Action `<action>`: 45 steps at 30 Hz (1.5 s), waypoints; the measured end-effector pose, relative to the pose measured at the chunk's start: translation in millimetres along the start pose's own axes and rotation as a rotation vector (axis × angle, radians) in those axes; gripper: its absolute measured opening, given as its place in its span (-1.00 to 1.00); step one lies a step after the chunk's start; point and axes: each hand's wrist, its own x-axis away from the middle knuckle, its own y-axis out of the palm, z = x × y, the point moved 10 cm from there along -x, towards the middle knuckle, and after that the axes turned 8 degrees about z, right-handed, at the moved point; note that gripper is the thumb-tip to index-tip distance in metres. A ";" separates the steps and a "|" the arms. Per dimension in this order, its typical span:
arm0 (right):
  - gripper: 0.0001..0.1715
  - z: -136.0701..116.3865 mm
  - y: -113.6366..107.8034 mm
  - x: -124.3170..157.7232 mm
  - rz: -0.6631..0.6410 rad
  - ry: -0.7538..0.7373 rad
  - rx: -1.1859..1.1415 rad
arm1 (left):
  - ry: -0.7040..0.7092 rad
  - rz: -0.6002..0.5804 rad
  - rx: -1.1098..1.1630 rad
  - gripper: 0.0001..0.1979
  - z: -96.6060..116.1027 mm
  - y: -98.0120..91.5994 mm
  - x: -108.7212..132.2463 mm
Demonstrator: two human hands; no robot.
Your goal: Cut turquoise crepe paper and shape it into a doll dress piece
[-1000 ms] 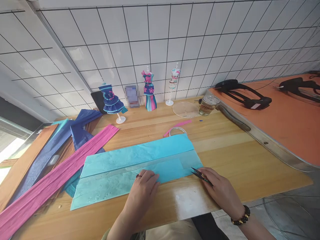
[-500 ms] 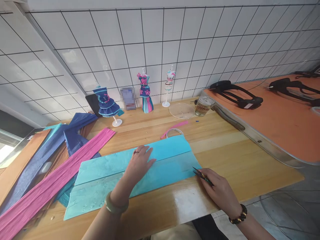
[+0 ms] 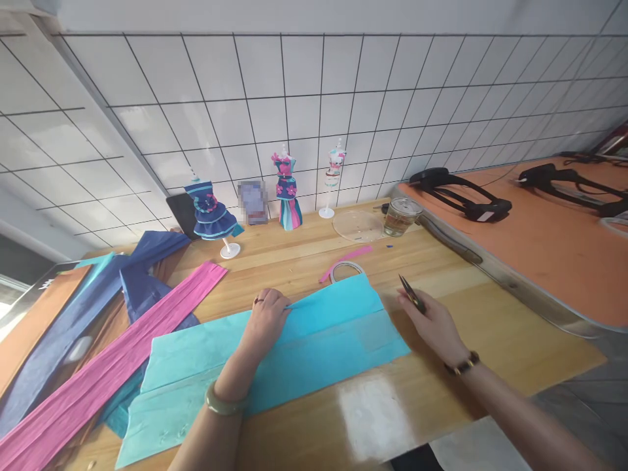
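Note:
A long sheet of turquoise crepe paper (image 3: 338, 333), creased lengthwise, lies across the front of the table. My left hand (image 3: 267, 320) is on its far edge, fingers curled in and gripping the paper, which puckers beside the fingertips. Right of the sheet, my right hand (image 3: 434, 324) is closed around small dark scissors (image 3: 412, 294), raised above the wood with the pointed tips facing away from me. Whether the blades are apart is hard to see. Behind the sheet's far right corner sit a roll of tape (image 3: 346, 267) and a thin pink strip (image 3: 350, 258).
Pink crepe paper (image 3: 122, 353) and blue strips (image 3: 93, 307) are heaped at left. Miniature dress forms (image 3: 210, 212) stand by the tiled wall. A glass of liquid (image 3: 401, 217) and a clear disc (image 3: 358, 226) are at the back. Black headsets (image 3: 461, 196) rest on an orange surface (image 3: 554, 261).
My right hand has moved away from me and slightly right with the scissors, off the sheet's edge. The fingers of my left hand have curled from spread flat to gripping the paper's far edge.

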 end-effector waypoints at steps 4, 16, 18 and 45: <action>-0.74 -23.3 40.9 -62.7 -0.109 -0.050 0.085 | 0.061 0.016 0.049 -0.83 11.6 -8.3 0.5; -0.74 4.8 45.0 -107.0 -0.120 -0.018 0.356 | -0.120 0.142 -0.024 -0.85 -42.7 -15.6 8.7; -0.70 11.5 24.8 -107.0 -0.047 -0.009 0.345 | -0.164 0.175 -0.058 -0.83 -51.5 -18.0 9.5; -0.88 -93.8 60.1 17.4 -0.364 -0.649 -0.046 | 0.190 -0.107 0.023 -0.42 46.4 22.2 22.2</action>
